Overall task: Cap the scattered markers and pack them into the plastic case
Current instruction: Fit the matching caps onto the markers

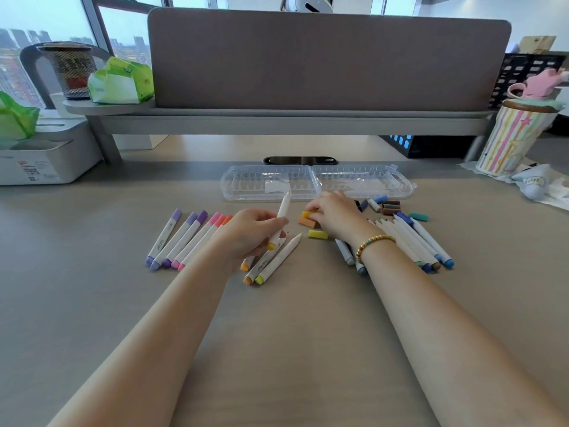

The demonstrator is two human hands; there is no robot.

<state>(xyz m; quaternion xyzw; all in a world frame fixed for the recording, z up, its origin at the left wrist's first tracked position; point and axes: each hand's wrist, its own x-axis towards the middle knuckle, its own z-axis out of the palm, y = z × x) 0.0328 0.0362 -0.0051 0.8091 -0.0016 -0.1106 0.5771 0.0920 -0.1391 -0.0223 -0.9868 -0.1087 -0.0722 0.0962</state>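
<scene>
Markers lie scattered on the bench; my left hand grips an uncapped yellow marker, tip pointing away-right toward the yellow cap my right hand pinches just beside it.

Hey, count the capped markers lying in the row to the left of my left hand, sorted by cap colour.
Purple caps: 3
Pink caps: 2
Orange caps: 1
Total: 6

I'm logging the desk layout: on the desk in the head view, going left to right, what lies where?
Capped purple and pink markers → left hand holding an uncapped marker → loose yellow cap → blue-ended markers.
</scene>
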